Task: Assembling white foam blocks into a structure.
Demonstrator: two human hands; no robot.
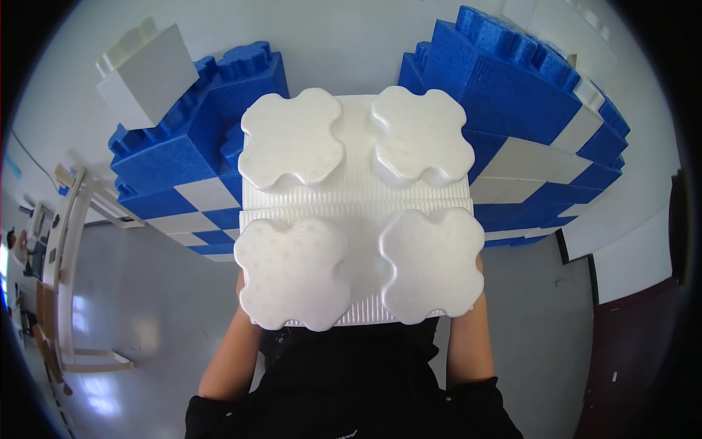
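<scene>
Two large white toy building blocks (358, 192) fill the middle of the head view. They sit edge to edge with a thin seam between them, and each carries two big clover-shaped studs on top. I carry them in front of my chest, between my arms. My left forearm (232, 355) runs up to the near block's left side, and my right forearm (469, 347) to its right side. The blocks cover both hands and nearly all the fingers, so the exact grip does not show.
Stepped walls of blue and white blocks stand to the left (175, 157) and right (512, 95). A single white block (150, 77) tops the left one. Far left are a pale frame (67, 293) and a seated person (20, 245). A dark red panel (629, 351) stands at lower right.
</scene>
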